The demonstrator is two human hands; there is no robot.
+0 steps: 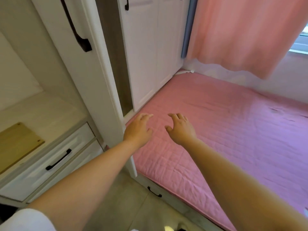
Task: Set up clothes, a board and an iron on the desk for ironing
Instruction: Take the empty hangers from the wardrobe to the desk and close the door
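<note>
While both bare arms reach forward over a bed, left hand (139,129) and right hand (180,129) side by side, slightly apart, fingers loosely spread, holding nothing. Below them, a pink quilted mattress cover (216,130), smooth, stitched in squares, broad open surface stretching right. Wooden board (16,144), pale and flat, far left on a white desk (41,112) above a black-handled drawer (50,157), well apart from both hands. White wardrobe doors (150,55) ahead; pink curtain (241,34) upper right.
</note>
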